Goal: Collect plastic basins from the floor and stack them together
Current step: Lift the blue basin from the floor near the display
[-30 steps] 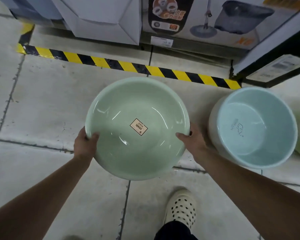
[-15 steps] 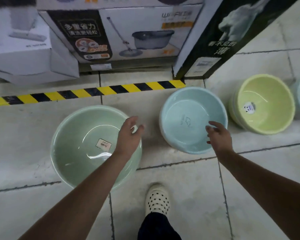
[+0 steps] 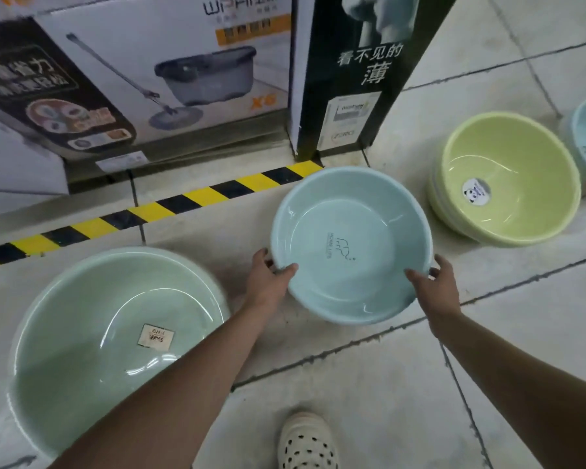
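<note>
Head view: left hand (image 3: 268, 282) and right hand (image 3: 437, 287) pinch the blue basin (image 3: 349, 231) (thumbs inside). Best lifted level, then nested into the green basin (image 3: 92, 309).

Both bare arms reach forward and down, left grip (image 3: 268, 282) and right grip (image 3: 435, 286) holding the blue basin (image 3: 349, 231) by its rim.
The left grip takes the near-left rim, thumb over the lip on the inside, fingers curled round the outer wall; the right grip mirrors it on the near-right rim. The left forearm (image 3: 170, 384) runs in from the lower left and the right forearm (image 3: 521, 377) from the lower right, wrists nearly straight, hands well apart.
</note>
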